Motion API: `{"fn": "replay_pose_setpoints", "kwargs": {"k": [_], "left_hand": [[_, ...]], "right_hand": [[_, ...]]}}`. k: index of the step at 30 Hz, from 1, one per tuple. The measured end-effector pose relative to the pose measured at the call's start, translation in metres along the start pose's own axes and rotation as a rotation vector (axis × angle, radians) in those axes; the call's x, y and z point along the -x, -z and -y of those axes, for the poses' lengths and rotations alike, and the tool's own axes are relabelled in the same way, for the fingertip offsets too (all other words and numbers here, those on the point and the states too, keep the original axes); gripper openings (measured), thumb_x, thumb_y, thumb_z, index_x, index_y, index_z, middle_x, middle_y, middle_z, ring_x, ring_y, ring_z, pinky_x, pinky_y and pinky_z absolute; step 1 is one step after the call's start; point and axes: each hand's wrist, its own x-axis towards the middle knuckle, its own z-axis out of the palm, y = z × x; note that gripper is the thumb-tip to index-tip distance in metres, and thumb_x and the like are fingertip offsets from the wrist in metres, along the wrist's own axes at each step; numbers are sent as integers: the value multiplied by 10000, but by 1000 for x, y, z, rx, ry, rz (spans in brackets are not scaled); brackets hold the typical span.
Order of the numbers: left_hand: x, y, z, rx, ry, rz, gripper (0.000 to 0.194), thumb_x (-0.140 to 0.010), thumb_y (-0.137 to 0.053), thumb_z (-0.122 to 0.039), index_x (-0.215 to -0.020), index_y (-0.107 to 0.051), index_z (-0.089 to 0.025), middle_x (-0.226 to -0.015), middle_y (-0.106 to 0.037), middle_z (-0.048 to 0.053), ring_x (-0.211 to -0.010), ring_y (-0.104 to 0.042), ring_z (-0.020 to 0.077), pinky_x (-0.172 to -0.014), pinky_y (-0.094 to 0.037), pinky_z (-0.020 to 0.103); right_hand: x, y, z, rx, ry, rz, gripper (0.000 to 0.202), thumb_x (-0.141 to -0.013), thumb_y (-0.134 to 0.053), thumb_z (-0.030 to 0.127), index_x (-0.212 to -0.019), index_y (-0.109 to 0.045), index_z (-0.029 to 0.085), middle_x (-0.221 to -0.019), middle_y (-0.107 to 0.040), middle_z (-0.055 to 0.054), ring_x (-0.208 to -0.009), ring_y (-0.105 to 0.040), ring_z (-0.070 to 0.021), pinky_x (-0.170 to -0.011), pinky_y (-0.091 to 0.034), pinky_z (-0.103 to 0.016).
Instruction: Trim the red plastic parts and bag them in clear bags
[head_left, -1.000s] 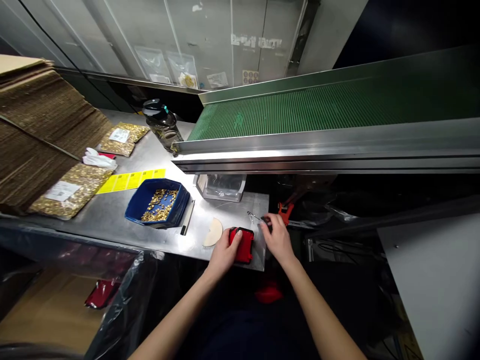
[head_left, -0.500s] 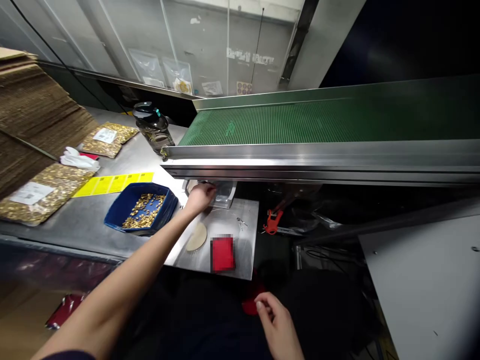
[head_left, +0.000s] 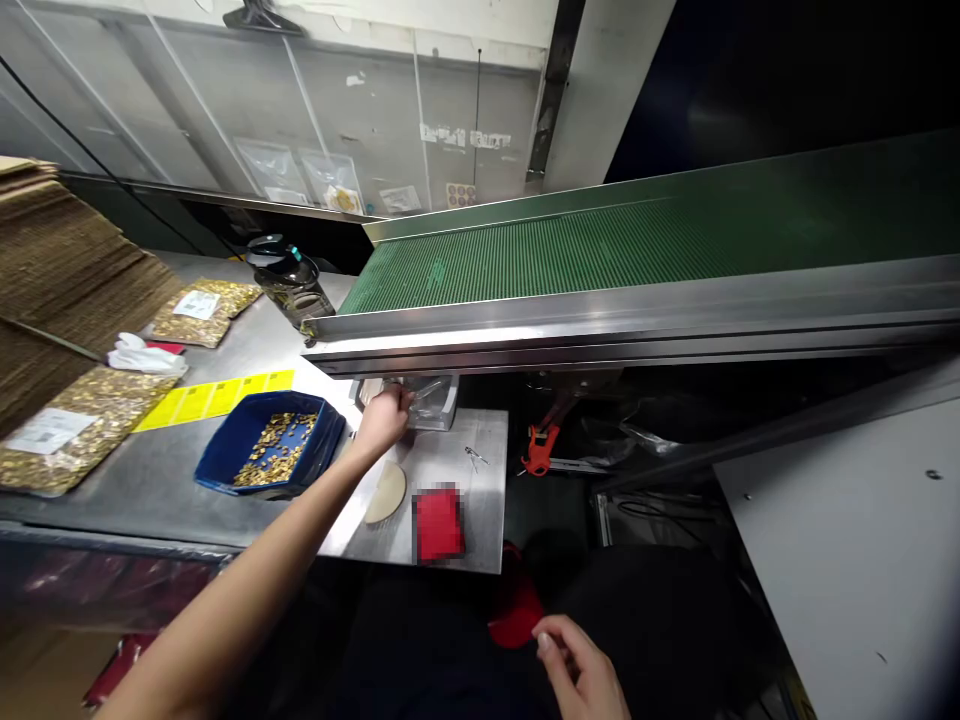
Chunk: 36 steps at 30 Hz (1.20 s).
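My left hand [head_left: 384, 418] reaches to a light grey tray [head_left: 444, 408] under the conveyor edge, its fingers closed at the tray's opening; what they grip is too small to name. Clear plastic lies in the tray. Low in the view, my right hand [head_left: 577, 665] has thumb and forefinger together beside a dark red piece [head_left: 516, 615]; whether it holds the piece is unclear. On the metal table are a round beige disc [head_left: 386, 492], a pixelated red item [head_left: 439, 524] and small metal pieces [head_left: 475, 458]. A blue bin [head_left: 217, 452] holds small gold pieces.
A green conveyor [head_left: 525, 255] with a metal rail crosses above the tray. Left are stacked cardboard [head_left: 67, 260], bags of gold pieces [head_left: 82, 430], a yellow strip [head_left: 217, 398] and a dark bottle [head_left: 289, 280]. An orange-handled tool [head_left: 540, 450] is right of the table.
The view has shifted, so the table and conveyor appear slightly lower and further left. My left hand stays at the tray. More of the dark red piece shows beside my right hand.
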Motion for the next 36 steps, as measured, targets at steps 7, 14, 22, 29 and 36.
{"fn": "replay_pose_setpoints", "kwargs": {"k": [7, 14, 22, 29, 36], "left_hand": [[130, 15, -28, 248, -24, -119, 241, -1025, -407, -426, -888, -487, -245, -729, -542, -19, -667, -558, 204, -649, -402, 307], [200, -14, -56, 476, -79, 52, 254, -1042, -433, -442, -970, -548, -227, -821, -616, 1, -718, -601, 189, -664, -461, 285], [207, -25, -76, 501, -266, 532, 151, -945, -610, -304, -833, -620, -202, -763, -662, 7, -688, -608, 181, -630, -433, 277], [195, -48, -92, 468, -318, 368, 185, -761, -571, -111, -851, -472, -238, -749, -523, -54, -658, -499, 149, -609, -398, 250], [195, -39, -65, 471, -226, 133, 131, -855, -550, -155, -939, -498, -240, -811, -517, -30, -717, -520, 165, -692, -432, 276]], "right_hand": [[-60, -40, 112, -382, 77, 177, 359, -987, -581, 539, -1134, -677, 227, -980, -712, -66, -892, -684, -204, -773, -549, -268], [-101, -72, 132, -634, 20, 226, 429, -875, -687, 591, -991, -700, 177, -875, -731, -51, -807, -696, -202, -762, -576, -314], [-65, -14, 84, -212, -37, -19, 365, -877, -704, 447, -657, -526, 216, -580, -560, 21, -543, -540, -148, -520, -333, -242], [-43, -1, 87, 279, 122, -202, 364, -953, -563, 327, -671, -358, 224, -644, -446, 48, -581, -407, -122, -593, -267, -269], [-36, 1, 85, 534, -7, -64, 147, -858, -564, 134, -768, -517, 241, -731, -579, 30, -607, -493, -148, -571, -252, -276]]}}
